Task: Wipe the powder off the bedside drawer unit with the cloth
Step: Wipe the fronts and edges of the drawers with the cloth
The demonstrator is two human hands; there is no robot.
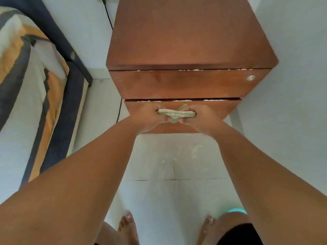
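The brown wooden bedside drawer unit (189,38) stands in front of me, seen from above. White powder (182,100) lines the gaps along the top edges of its drawer fronts. A pale green cloth (174,114) is bunched into a strip in front of the lower drawer. My left hand (150,117) grips its left end and my right hand (200,118) grips its right end, both held against the lower drawer front. More powder specks lie on the floor tiles (194,151) below the unit.
A bed with a striped orange, white and dark cover (30,89) and dark frame runs along the left. A black cable (108,15) hangs on the wall beside the unit. A round lock (251,77) sits on the upper drawer. My bare feet (127,225) stand on the white tiles.
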